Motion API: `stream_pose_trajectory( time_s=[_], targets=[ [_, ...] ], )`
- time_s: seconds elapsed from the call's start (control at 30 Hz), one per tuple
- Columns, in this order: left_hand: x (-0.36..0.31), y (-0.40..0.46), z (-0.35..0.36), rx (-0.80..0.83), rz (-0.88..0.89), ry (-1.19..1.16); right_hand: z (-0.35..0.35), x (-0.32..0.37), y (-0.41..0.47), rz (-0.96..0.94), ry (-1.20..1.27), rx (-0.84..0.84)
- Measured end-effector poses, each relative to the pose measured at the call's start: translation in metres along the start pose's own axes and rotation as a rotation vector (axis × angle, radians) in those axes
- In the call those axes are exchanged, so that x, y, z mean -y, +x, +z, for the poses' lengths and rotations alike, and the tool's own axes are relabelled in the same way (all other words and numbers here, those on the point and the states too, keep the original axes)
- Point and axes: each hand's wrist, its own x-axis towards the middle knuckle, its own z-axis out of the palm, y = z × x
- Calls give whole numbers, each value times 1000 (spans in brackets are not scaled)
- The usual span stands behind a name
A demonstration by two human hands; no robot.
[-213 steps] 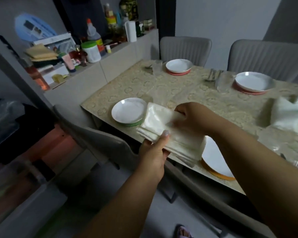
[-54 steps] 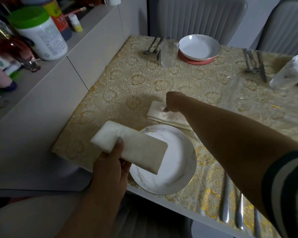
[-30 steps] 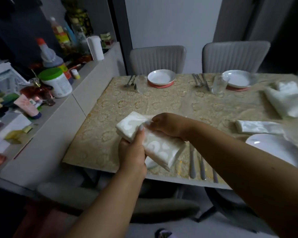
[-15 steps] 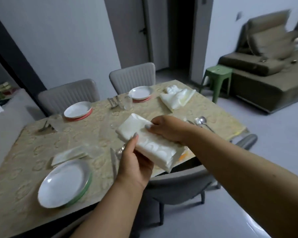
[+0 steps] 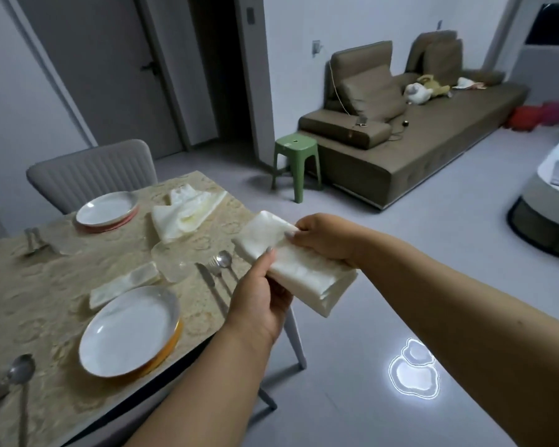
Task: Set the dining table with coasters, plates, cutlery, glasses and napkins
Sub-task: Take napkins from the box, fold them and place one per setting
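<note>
White folded napkins (image 5: 299,272) between both hands

The worktop (image 5: 46,304) wears a beige-gold cloth with a repeating floral damask figure. On it, the near plate (image 5: 126,330) is white over an orange-yellow coaster (image 5: 171,345); beyond it the far plate (image 5: 105,208) is white on a salmon-pink coaster (image 5: 117,222). The folded napkin (image 5: 123,283) just behind the near plate is cream, as is the stack of napkins (image 5: 300,272) off the worktop's corner, which shows a faint woven swirl. Past the worktop stand a green stool (image 5: 296,148) and an olive-brown sofa (image 5: 417,137). The chair (image 5: 91,172) is grey, ribbed.
</note>
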Motion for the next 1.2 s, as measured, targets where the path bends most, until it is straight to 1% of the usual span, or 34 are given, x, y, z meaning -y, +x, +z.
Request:
stream_pose_trajectory(
  time_s=[0.17,0.37,0.43,0.77,0.93,1.2],
  targets=[
    [28,44,55,29,-54,20,-53,-50,27,34,35,-6],
    [29,105,100,86,-84,28,-95,-81,78,24,81,-49],
    [26,132,113,99,-78,47,-110,-86,100,37,105,-57],
    [-7,281,194,129,-53,96,-199,-94,233,71,52,-130],
    [-20,335,217,122,-43,98,-226,-101,290,63,51,-186],
    [-34,438,255,30,49,96,-267,-121,406,31,-12,-72]
  ],
)
